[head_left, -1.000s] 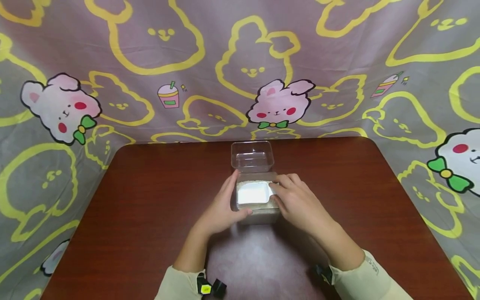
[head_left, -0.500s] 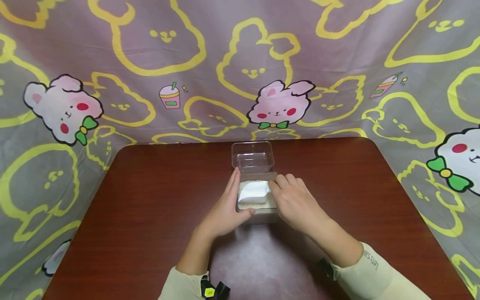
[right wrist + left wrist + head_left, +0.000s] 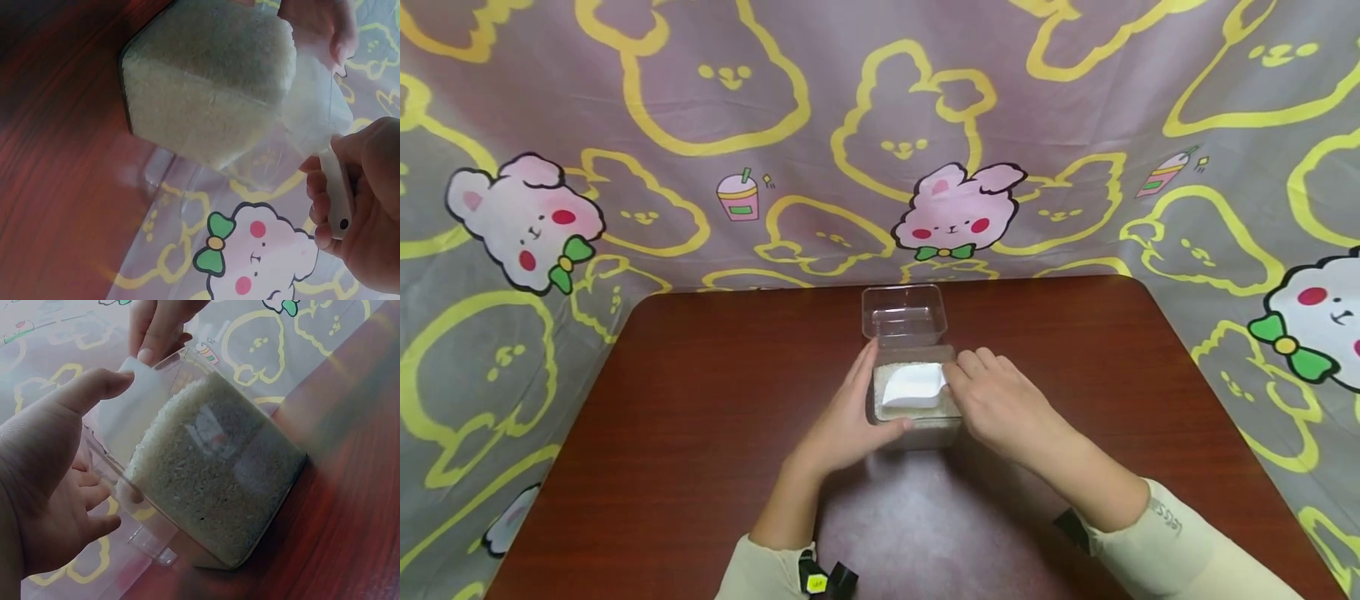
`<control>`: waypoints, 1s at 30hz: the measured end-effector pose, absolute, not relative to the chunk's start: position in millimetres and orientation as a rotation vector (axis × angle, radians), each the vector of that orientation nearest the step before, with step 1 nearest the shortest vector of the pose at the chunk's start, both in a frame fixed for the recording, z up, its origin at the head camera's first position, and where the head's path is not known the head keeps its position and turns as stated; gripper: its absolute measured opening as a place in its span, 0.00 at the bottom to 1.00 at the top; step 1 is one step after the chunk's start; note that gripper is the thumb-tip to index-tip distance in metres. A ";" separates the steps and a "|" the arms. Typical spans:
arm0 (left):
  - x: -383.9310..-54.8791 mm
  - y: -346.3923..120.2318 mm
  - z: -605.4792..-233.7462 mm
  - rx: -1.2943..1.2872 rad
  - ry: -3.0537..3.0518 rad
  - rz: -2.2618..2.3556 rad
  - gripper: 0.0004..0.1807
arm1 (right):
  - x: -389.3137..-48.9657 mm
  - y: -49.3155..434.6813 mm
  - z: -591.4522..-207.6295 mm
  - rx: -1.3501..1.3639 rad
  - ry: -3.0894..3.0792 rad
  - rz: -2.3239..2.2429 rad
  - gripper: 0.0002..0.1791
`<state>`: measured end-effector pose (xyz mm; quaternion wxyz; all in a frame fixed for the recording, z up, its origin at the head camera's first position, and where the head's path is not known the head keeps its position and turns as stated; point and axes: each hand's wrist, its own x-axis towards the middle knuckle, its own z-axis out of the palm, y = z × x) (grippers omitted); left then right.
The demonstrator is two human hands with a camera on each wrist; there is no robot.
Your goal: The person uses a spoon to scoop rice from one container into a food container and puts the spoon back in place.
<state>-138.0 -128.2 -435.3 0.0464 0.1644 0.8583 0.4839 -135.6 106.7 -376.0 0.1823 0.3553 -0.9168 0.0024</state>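
Observation:
A clear rectangular container (image 3: 919, 435) full of rice (image 3: 206, 469) stands on the table in front of me. My left hand (image 3: 844, 425) holds its left side, fingers along the outer wall and thumb at the near rim. In my right hand (image 3: 1003, 406) is a white scoop (image 3: 913, 387), gripped by its handle (image 3: 338, 197) with curled fingers. The scoop's bowl lies over the rice inside the container's opening, tilted. How much rice the bowl holds I cannot tell. In the right wrist view the bowl shows partly through the clear wall.
Just behind the rice container stands a second clear box (image 3: 904, 315), which looks empty. Both are on a dark red-brown table (image 3: 700, 417). A patterned cloth (image 3: 820, 125) hangs around the back and sides.
The scoop has gone from lying level to tilted at the top of the rice, shifting slightly right. The right hand has turned with it. The left hand has stayed on the container.

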 end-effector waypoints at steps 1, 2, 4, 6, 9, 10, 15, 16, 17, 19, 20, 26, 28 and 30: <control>-138.4 -128.6 -435.7 0.488 2.614 1.486 0.62 | -136.1 107.4 -375.7 1.003 -2.585 0.003 0.09; -138.8 -128.8 -436.3 0.476 2.611 1.491 0.63 | -136.6 108.1 -375.5 1.000 -2.583 0.000 0.09; -139.1 -129.0 -437.6 0.467 2.597 1.507 0.64 | -137.9 109.2 -375.1 0.996 -2.581 -0.007 0.09; -139.2 -128.1 -439.5 0.464 2.591 1.513 0.65 | -139.0 110.3 -374.8 0.994 -2.577 -0.010 0.09; -139.6 -125.1 -442.4 0.482 2.605 1.501 0.66 | -140.3 111.8 -374.4 0.997 -2.572 -0.019 0.08; -139.9 -124.0 -443.0 0.488 2.620 1.486 0.67 | -140.5 112.3 -374.4 0.997 -2.569 -0.023 0.08; -141.8 -122.2 -441.5 0.563 2.793 1.288 0.67 | -140.7 114.2 -373.7 0.989 -2.562 -0.030 0.07; -142.0 -122.2 -440.6 0.583 2.840 1.226 0.66 | -140.7 114.7 -373.7 0.987 -2.562 -0.030 0.07; -142.2 -122.2 -439.4 0.604 2.886 1.159 0.65 | -140.8 115.1 -373.9 0.985 -2.562 -0.031 0.06; -142.9 -122.5 -436.7 0.646 2.968 1.034 0.62 | -141.2 115.7 -374.1 0.985 -2.563 -0.030 0.06; -143.4 -122.7 -435.5 0.667 2.996 0.986 0.61 | -141.5 115.8 -374.2 0.986 -2.563 -0.030 0.06; -148.7 -123.6 -431.8 0.753 3.044 0.839 0.59 | -142.8 117.8 -372.2 1.011 -2.539 -0.036 0.06; -150.9 -123.4 -431.8 0.768 3.035 0.829 0.60 | -143.2 119.9 -369.2 1.020 -2.531 -0.046 0.06; -152.7 -122.5 -432.0 0.781 3.024 0.828 0.60 | -143.4 122.5 -365.0 1.026 -2.529 -0.062 0.05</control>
